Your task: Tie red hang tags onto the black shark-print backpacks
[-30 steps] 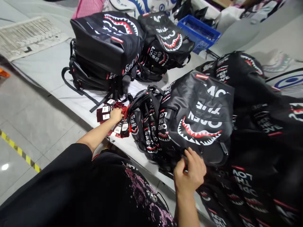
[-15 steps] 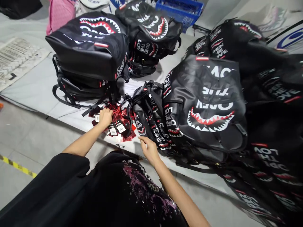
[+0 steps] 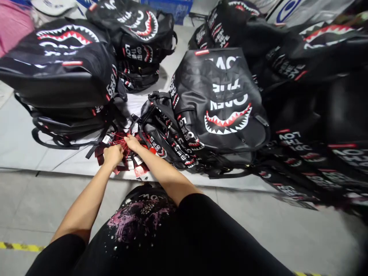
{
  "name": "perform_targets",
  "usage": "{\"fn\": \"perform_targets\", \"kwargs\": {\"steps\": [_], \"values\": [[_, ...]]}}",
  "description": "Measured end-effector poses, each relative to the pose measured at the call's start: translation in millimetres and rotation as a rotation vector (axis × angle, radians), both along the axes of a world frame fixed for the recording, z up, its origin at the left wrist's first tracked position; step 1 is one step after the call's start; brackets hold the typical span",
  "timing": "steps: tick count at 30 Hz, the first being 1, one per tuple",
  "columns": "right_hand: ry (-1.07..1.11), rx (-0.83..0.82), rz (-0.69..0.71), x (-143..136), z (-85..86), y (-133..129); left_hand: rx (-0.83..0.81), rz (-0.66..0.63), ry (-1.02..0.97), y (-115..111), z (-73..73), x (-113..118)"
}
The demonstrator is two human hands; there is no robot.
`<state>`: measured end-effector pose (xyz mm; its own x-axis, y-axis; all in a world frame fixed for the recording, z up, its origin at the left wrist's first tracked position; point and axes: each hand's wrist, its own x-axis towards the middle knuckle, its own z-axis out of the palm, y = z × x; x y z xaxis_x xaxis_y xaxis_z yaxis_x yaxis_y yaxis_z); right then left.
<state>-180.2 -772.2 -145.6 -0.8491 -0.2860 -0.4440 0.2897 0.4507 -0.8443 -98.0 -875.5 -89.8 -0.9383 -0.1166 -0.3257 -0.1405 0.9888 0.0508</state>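
Note:
A heap of red and black hang tags (image 3: 130, 163) with white labels and thin red strings lies at the table's front edge. My left hand (image 3: 113, 156) is curled closed over the left side of the heap, on tags partly hidden by the fingers. Beside it, my right hand (image 3: 132, 143) pinches the red strings (image 3: 122, 142) at the top of the heap; the fingertips are partly covered. Just right of the heap stands a black backpack (image 3: 227, 86) with a shark-mouth print and white lettering, its straps and side pockets towards my hands.
Another large black backpack (image 3: 57, 86) stands to the left, with more stacked backpacks (image 3: 135, 36) behind. Several dark backpacks (image 3: 310, 115) crowd the right side. A blue crate (image 3: 172, 8) is at the back. The white table edge (image 3: 71, 170) runs in front of me.
My right hand has moved left from beside the backpack into the tag heap and closed on the strings. My left hand stays at the heap. The view has shifted right.

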Motion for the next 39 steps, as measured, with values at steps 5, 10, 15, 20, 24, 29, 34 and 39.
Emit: {"fn": "perform_targets", "kwargs": {"steps": [5,10,15,20,24,29,34,39], "values": [[0.116,0.003,0.027,0,-1.7,16,0.087,0.097,-0.068,-30,-0.1,40],[0.405,0.015,0.135,71,2.5,83,0.379,0.103,-0.103,-26,-6.3,58],[0.207,0.508,-0.012,152,-4.4,198,0.562,-0.22,-0.138,25,-12.1,42],[0.149,0.71,-0.151,168,-9.7,225,0.512,-0.43,-0.165,87,-28.9,19],[0.16,0.723,-0.205,164,-13.4,211,0.388,-0.492,-0.172,117,-42.9,14],[0.116,0.745,-0.213,169,-15.8,208,0.306,-0.525,-0.155,126,-49.3,18],[0.12,0.745,-0.167,167,-14.2,212,0.274,-0.508,-0.159,136,-53.0,16],[0.117,0.704,-0.035,171,-4.9,206,0.284,-0.516,-0.179,144,-54.4,16]]}}
